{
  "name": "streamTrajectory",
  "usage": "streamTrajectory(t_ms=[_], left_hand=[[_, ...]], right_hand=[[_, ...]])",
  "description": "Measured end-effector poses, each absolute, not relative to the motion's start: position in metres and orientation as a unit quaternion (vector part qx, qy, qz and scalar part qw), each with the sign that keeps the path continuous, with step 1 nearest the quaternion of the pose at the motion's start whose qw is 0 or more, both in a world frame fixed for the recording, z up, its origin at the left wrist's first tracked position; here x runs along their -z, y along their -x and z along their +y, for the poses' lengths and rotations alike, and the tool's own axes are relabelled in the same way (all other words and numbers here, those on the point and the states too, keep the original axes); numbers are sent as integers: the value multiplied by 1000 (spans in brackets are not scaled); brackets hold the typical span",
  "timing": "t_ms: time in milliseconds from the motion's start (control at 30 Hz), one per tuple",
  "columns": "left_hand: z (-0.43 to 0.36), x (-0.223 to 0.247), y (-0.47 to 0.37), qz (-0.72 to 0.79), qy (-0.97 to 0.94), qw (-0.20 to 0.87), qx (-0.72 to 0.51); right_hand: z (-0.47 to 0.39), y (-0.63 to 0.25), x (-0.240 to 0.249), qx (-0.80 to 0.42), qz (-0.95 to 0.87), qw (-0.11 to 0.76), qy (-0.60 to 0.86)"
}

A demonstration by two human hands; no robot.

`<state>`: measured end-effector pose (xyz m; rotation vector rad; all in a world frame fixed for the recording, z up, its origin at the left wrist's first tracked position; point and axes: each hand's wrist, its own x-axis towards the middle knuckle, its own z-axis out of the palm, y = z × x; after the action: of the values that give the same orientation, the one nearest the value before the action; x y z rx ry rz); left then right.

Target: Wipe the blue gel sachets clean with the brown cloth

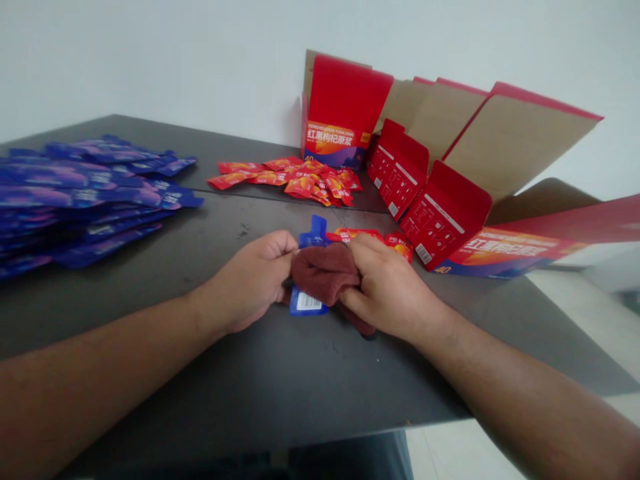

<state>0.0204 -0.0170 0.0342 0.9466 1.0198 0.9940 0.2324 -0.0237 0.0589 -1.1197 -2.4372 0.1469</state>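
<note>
A blue sachet (309, 302) with a barcode label is held over the dark table, in front of me. My left hand (260, 280) is closed at its left side, thumb and fingers pinching there. A brown cloth (325, 270) covers the sachet's middle, and my right hand (387, 287) grips this cloth against it. The sachet's blue upper end and labelled lower end stick out past the cloth. Just behind my right hand lie red sachets (397, 245), partly hidden by it.
Blue sachets (100, 193) are heaped on the table (240, 393) at left. A pile of red sachets (300, 179) lies further back. Open red cartons (345, 100) stand along the back and right, flaps raised. The table's front edge runs close to me.
</note>
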Motion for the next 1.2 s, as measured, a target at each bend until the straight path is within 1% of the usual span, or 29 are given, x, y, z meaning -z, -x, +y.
streamTrajectory(t_ms=[100, 167, 200, 333, 367, 500, 533, 667, 733, 900, 1067, 1100, 1200], left_hand=[[-18, -31, -19, 456, -447, 613, -465], [-17, -30, -18, 455, -459, 595, -477], [-17, -30, -18, 453, -459, 596, -479], [-15, -29, -18, 453, -445, 614, -470], [-14, -29, -18, 454, -449, 609, -470], [-14, -29, -18, 458, -458, 584, -490], [-14, -30, -18, 457, -451, 586, -494], [-15, -34, -17, 440, -432, 613, -495], [-15, -34, -17, 439, -435, 613, -493], [-14, -31, -17, 462, -474, 557, -501], [-14, -30, -16, 444, -465, 590, -489], [-14, -29, -15, 445, -471, 585, -487], [-14, -26, -13, 464, -502, 546, -484]], right_hand=[[-30, -228, -58, -86, -925, 162, 332], [-33, -227, -58, -91, -936, 133, 314], [-33, -227, -58, -84, -932, 138, 326], [-28, -229, -57, -42, -897, 205, 390], [-28, -229, -56, -44, -900, 204, 383], [-30, -228, -55, -78, -936, 143, 311], [-30, -228, -56, -79, -937, 140, 309], [-27, -231, -55, -52, -904, 198, 374], [-26, -231, -54, -48, -898, 210, 385], [-29, -227, -54, -82, -929, 149, 328], [-28, -229, -56, -36, -895, 206, 393], [-28, -229, -56, -39, -898, 204, 389], [-31, -227, -54, -67, -925, 161, 338]])
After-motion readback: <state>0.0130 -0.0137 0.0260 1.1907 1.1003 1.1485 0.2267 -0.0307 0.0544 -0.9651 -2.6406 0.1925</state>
